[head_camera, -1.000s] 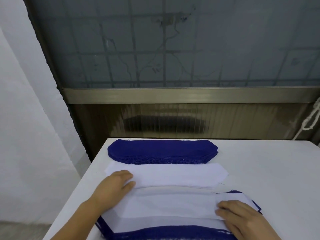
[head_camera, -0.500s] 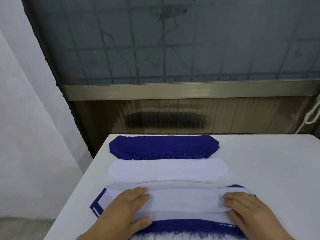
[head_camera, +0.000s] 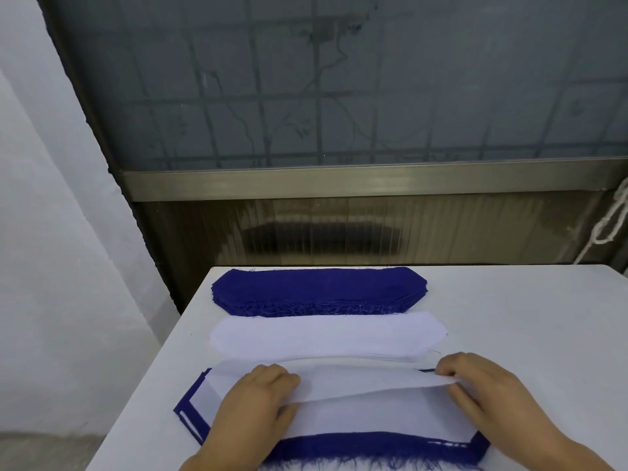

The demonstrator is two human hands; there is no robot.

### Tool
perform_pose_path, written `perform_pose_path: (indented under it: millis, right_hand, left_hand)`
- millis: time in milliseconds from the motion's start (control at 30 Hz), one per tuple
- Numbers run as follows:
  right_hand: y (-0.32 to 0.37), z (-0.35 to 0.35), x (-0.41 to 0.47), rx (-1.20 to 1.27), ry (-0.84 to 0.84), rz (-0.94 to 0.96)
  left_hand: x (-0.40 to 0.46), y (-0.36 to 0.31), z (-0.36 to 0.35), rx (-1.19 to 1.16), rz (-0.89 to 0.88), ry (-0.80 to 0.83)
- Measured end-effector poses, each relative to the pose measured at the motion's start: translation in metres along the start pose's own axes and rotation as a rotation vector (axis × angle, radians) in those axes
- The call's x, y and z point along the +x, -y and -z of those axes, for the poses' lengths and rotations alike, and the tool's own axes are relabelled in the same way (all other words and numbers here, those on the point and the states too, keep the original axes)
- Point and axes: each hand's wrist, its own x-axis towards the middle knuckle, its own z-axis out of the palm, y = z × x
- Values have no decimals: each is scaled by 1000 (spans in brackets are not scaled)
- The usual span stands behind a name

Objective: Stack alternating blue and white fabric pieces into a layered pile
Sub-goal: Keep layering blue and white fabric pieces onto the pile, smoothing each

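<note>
While both hands work the near pile, the head view shows three lots of cloth in rows across the white table (head_camera: pixel 509 317), all with long axes running left to right; the layered pile (head_camera: pixel 339 423) lies nearest the person, directly under the hands; the white stack (head_camera: pixel 323 338) sits just beyond it, touching or nearly touching its far edge; the blue stack (head_camera: pixel 316 290) lies beyond that, at the table's far edge.

Left hand (head_camera: pixel 253 402): knuckles up, fingers curled down onto the left part of the top white piece (head_camera: pixel 356 385), thumb tucked at its near edge; it seems to hold the piece in place, though whether it pinches or only presses I cannot tell. Right hand (head_camera: pixel 475 389): fingers curled, pinching the right end of the same piece, which is lifted slightly off the layer beneath.

Judgement: the top piece is being squared on the pile; the next piece would be blue, straight ahead past the white stack, about equally reachable by either hand.

Hidden or unclear: the pile's near edge and both forearms are cut off by the bottom of the frame; layer count cannot be read; something pale and fuzzy (head_camera: pixel 333 465) shows at the bottom edge, unidentified; a white rope (head_camera: pixel 611 219) hangs at far right, partly cut off.
</note>
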Motion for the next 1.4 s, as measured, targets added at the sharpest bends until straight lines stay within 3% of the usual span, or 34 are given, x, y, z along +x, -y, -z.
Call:
perform_pose_path:
  millis: [167,367,733,800,1167,1400]
  right_hand:
    - [-8,-7,-17,-11,-75,177]
    - [-9,-17,-23,-49,-138,242]
    - [-8,-17,-28,-66,-109,280]
    - [-4,-13,-28,-64,-104,268]
    - [-21,-5,-19,-179,-58,125]
    - [-29,-3,20,-157,75,-98]
  left_hand:
    - [-8,23,0,76,25,-133]
    - [-32,44,2,53,-76,-241]
    - [-46,37,13,-123,9,-128]
    - [-49,37,18,-156,24,-83]
    - [-49,58,14,-9,61,-234]
    - [-1,64,23,114,304,-110]
